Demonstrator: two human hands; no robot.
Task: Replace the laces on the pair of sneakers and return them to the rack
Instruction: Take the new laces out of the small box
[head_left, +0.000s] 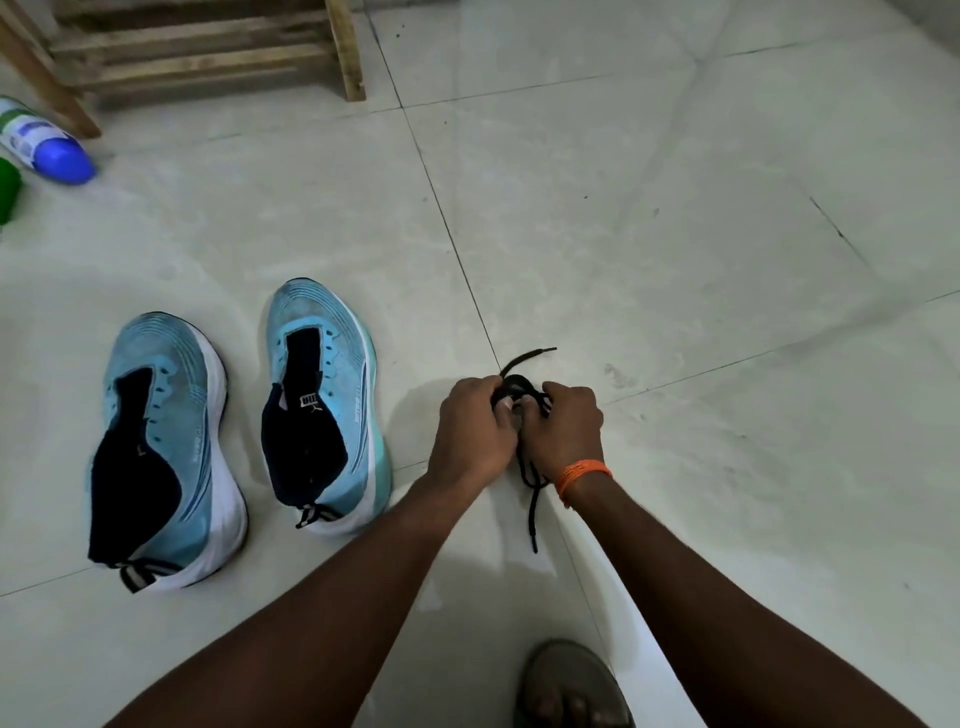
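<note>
Fingers of both my hands are curled in, pinching a black lace (524, 387) bunched between them, though my knuckles hide how it is wound. Largest around me is the pale tiled floor (675, 208). At eleven o'clock stands the wooden rack (197, 52), its top cut off by the frame. At nine o'clock the two blue sneakers (166, 447) sit side by side, eyelets bare. My left hand (475, 426) and right hand (569, 426) almost touch at centre; an orange thread band (582, 475) circles the right wrist. One lace end pokes out toward twelve, another trails toward six. A blue-capped bottle (49, 143) lies half out of view at ten.
</note>
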